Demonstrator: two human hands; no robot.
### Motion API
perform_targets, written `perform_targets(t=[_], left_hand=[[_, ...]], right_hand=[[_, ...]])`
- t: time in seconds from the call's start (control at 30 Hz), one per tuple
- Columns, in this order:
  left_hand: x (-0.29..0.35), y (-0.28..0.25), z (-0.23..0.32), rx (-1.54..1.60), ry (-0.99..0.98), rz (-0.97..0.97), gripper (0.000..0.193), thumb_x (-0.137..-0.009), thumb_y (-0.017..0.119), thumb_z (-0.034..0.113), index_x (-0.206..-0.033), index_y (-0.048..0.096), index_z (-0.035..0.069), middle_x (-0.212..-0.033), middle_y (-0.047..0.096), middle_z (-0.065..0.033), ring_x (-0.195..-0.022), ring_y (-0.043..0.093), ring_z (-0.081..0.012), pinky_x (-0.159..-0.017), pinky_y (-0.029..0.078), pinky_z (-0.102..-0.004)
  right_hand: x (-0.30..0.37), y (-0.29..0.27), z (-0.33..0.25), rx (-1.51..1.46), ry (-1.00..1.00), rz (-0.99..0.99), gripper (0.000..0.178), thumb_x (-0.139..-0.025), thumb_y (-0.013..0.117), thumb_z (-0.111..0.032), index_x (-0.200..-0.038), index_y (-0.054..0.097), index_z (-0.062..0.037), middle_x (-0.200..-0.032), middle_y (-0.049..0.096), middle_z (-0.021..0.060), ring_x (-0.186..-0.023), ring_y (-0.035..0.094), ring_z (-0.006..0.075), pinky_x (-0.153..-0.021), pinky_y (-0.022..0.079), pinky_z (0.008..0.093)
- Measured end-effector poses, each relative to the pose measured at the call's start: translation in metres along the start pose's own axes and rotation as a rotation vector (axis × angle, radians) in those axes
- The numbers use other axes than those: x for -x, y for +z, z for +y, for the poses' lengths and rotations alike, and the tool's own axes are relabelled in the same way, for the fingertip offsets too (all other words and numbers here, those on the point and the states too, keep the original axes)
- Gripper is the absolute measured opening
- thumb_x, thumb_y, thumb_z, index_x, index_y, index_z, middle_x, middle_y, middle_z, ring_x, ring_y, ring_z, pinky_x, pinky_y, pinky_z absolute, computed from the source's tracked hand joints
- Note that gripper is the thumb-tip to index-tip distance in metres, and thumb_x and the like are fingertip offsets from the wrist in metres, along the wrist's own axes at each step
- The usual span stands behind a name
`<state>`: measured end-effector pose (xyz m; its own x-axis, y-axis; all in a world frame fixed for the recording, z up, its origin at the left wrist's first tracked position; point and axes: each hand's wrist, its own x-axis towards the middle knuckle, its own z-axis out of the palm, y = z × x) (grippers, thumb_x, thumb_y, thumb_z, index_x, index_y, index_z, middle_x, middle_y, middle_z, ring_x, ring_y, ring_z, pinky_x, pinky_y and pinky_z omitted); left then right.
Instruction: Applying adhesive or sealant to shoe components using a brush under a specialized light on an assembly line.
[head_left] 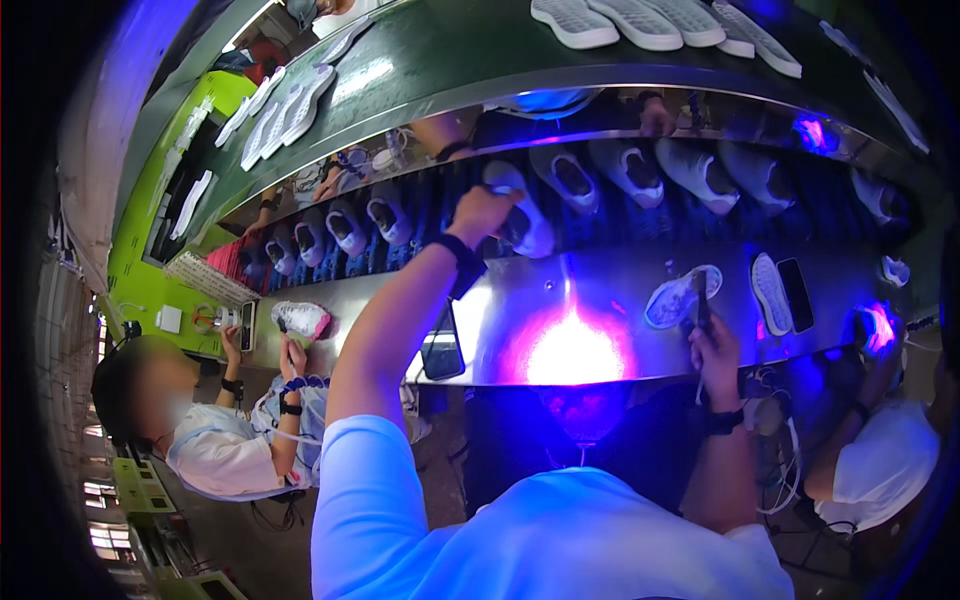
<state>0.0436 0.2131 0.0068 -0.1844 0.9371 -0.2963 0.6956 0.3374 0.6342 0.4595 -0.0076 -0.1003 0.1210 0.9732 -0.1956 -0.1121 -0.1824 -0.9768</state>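
My left hand [484, 211] reaches far forward to the dark lower conveyor [800, 190] and grips a white shoe upper [530, 230] standing in a row of similar white shoes [630, 170]. A black band wraps that wrist. My right hand [716, 352] stays near the front edge of the steel bench [620, 275] and holds a thin dark tool [703, 303] upright. The tool's tip is beside a white sole [672, 300] lying on the bench.
A dark phone [442, 352] lies on the bench under my left forearm. Another white sole [769, 291] and a dark flat device [796, 294] lie to the right. Purple light glares [570, 350] off the bench. White soles [640, 20] ride the upper green belt. Seated co-workers work at left [225, 445] and right [885, 455].
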Motion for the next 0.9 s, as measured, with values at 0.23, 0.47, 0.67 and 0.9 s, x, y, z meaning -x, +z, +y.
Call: perform_targets(t=[0.23,0.47,0.67,0.9], left_hand=[[-0.179,0.000,-0.060,-0.449,0.090,0.139,0.054,-0.086,0.069,0.048,-0.118,0.073,0.005,-0.116,0.074,-0.0171,-0.105,0.073,-0.0360,-0.081,0.061,-0.0458],[-0.149,0.077,0.095,-0.551,0.498,0.420,0.052,-0.093,0.059,0.044,-0.126,0.067,0.004,-0.133,0.066,-0.0209,-0.125,0.062,-0.0382,-0.104,0.050,-0.0526],[-0.223,0.104,0.067,-0.417,0.457,0.160,0.047,-0.093,0.059,0.041,-0.120,0.068,0.004,-0.116,0.071,-0.0199,-0.101,0.072,-0.0367,-0.076,0.061,-0.0490],[-0.152,0.094,0.122,-0.328,0.134,-0.044,0.045,-0.094,0.060,0.039,-0.116,0.069,0.001,-0.110,0.071,-0.0215,-0.097,0.074,-0.0328,-0.072,0.063,-0.0406]], right_hand=[[-0.025,0.009,-0.004,-0.021,-0.036,-0.040,0.043,-0.099,0.061,-0.001,-0.142,0.056,-0.0023,-0.085,0.062,0.0000,-0.056,0.051,0.0036,-0.048,0.040,0.0201],[-0.047,-0.017,-0.001,0.002,-0.052,0.001,0.044,-0.099,0.060,0.000,-0.142,0.054,-0.0002,-0.084,0.060,-0.0004,-0.057,0.050,0.0035,-0.047,0.040,0.0201],[-0.061,-0.017,0.002,-0.015,-0.139,-0.021,0.043,-0.096,0.064,0.002,-0.138,0.058,0.0007,-0.088,0.064,-0.0006,-0.062,0.052,0.0032,-0.054,0.043,0.0218],[-0.056,-0.038,-0.006,0.020,-0.110,-0.011,0.045,-0.095,0.068,0.000,-0.139,0.058,0.0010,-0.093,0.065,-0.0006,-0.071,0.055,0.0034,-0.061,0.047,0.0218]])
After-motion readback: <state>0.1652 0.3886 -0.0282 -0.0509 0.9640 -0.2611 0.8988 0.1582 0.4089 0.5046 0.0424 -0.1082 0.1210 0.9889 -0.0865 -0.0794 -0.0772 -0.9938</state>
